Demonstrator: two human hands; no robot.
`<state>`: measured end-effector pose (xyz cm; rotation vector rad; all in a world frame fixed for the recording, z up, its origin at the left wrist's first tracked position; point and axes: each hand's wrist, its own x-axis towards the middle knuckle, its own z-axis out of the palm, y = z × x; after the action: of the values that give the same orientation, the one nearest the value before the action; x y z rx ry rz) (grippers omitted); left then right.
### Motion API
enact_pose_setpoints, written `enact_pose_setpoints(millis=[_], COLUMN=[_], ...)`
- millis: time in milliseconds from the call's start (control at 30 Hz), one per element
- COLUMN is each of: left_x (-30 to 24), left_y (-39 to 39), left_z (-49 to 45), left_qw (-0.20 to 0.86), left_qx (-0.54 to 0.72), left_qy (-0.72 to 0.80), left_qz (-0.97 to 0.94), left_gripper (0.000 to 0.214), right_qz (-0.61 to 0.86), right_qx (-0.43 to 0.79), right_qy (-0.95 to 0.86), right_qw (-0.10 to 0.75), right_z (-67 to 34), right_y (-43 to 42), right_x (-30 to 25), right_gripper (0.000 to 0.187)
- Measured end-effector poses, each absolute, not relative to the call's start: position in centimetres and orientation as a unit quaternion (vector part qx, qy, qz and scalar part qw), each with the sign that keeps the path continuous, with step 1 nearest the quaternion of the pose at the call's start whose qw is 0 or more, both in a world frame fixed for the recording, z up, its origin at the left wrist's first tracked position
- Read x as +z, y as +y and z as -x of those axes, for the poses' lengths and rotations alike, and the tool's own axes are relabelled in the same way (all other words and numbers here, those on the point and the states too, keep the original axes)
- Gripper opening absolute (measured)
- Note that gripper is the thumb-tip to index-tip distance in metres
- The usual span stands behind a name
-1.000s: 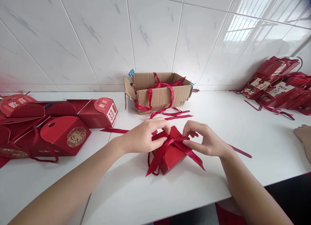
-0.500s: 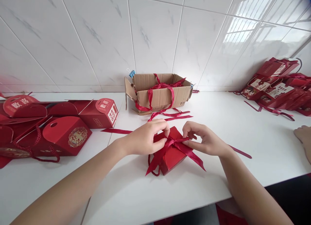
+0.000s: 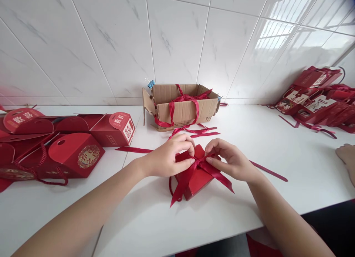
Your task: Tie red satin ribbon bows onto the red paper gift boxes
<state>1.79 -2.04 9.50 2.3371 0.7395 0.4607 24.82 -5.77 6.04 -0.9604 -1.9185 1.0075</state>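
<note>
A small red gift box (image 3: pixel 195 183) sits on the white table in front of me. Dark red satin ribbon (image 3: pixel 220 177) is tied across its top in a bow, its two tails hanging over the near side. My left hand (image 3: pixel 173 157) pinches the bow's left loop, close to the knot. On the other side my right hand (image 3: pixel 229 159) pinches the right loop, also near the knot. The fingers hide most of both loops. A twisted red cord handle (image 3: pixel 171 188) shows at the box's left.
Behind stands a cardboard box (image 3: pixel 185 112) with ribbons draped over its front. Red gift boxes (image 3: pixel 74 155) crowd the left; more packed boxes (image 3: pixel 313 98) are piled at the far right. Another person's hand (image 3: pixel 346 155) rests at the right edge. Loose ribbon strips lie about.
My right hand has moved left, closer to the knot and my left hand. The left ribbon tail has shifted slightly down and right. The box stays in place.
</note>
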Motion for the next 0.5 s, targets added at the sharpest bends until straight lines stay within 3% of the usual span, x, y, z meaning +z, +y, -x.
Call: enact_pose_setpoints(millis=[200,500], left_x=[9.32,9.05], left_y=[-1.93,-1.78], left_z=[-1.91,-1.91], left_qw=[0.324,0.309], left_qx=[0.194,0.189], left_qy=[0.277,0.282], left_qz=[-0.883,-0.888], left_gripper=[0.019,0.023], right_qz=[0.35,0.365], right_qx=[0.42,0.432], right_qy=[-0.744,-0.715], right_qw=[0.383,0.41], right_z=[-25.12,-25.08], right_y=[-5.91,-5.63], right_x=[6.24,5.89], right_gripper=[0.01,0.007])
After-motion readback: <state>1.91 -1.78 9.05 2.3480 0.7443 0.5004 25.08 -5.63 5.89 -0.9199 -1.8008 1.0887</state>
